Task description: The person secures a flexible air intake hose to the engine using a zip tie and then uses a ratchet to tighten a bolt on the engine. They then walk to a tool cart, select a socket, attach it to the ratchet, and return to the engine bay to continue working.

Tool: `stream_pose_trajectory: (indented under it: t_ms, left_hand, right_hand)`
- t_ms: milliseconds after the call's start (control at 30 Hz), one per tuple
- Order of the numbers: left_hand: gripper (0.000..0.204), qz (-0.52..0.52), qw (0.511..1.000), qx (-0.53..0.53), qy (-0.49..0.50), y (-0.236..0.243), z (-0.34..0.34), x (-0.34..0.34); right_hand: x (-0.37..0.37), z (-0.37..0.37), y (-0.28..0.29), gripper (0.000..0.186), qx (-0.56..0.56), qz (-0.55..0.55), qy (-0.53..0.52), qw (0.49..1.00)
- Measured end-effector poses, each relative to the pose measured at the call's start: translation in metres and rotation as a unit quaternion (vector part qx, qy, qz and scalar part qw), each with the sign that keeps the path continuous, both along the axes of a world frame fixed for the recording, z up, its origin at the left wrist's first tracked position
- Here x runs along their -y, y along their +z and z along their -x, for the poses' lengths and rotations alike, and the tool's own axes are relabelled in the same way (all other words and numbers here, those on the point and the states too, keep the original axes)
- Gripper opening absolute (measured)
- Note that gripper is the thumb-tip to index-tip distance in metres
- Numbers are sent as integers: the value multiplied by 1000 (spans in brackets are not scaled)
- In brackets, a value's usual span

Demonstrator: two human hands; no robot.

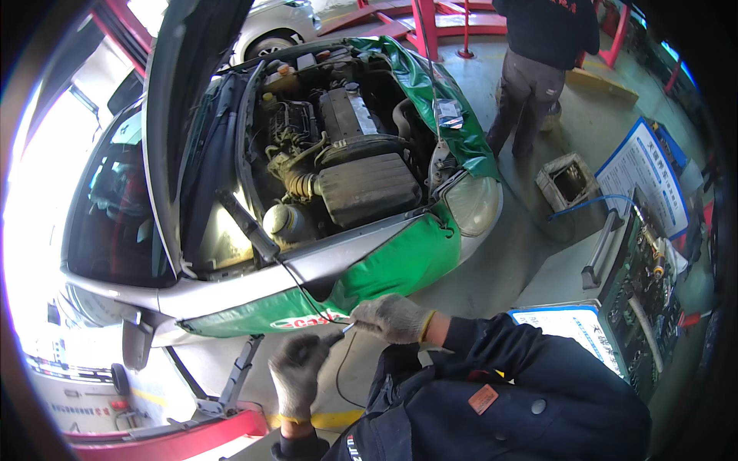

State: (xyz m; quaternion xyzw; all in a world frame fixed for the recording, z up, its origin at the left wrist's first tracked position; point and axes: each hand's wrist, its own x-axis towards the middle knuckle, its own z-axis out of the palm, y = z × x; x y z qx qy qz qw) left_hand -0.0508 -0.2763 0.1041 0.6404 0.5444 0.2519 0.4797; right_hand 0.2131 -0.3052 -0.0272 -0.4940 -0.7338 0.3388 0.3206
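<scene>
My left hand [296, 376], in a grey knit glove, is closed around a slim dark-handled piece [332, 338] with a pale, metal-looking tip. Close to that tip, my right hand [396, 319], gloved too, has its fingers pinched together; what lies between them is too small to name. A thin black cable [300, 286] runs from a black bar-shaped work light [250, 227] on the car's fender down toward both hands. Below them a loop of dark cable [339, 378] hangs. Both hands are just in front of a green fender cover [400, 257].
The silver car's bonnet [165, 138] is raised over the engine bay [330, 146]. A red lift arm [177, 442] lies low at the left. To the right stand a tool trolley [569, 269] and a square container [567, 182]. Another person [534, 69] stands beyond, facing away.
</scene>
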Motion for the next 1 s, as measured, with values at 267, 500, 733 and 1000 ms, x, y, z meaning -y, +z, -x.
stream_pose_trajectory:
  t_ms: [267,500,733,1000]
  left_hand:
    - [34,-190,981,-33,-19,35,-109,-205]
    - [29,-248,963,-106,-9,8,-165,-331]
    - [32,-267,940,-210,38,-33,-180,-355]
    - [32,-206,965,-123,108,-65,-173,-348]
  right_hand:
    - [-126,-60,-13,28,12,-56,-168,984]
    - [-269,-109,-48,48,146,-132,-253,947]
    - [-368,-90,-61,84,189,-107,-228,949]
    - [-404,-77,-77,70,206,-62,-260,941]
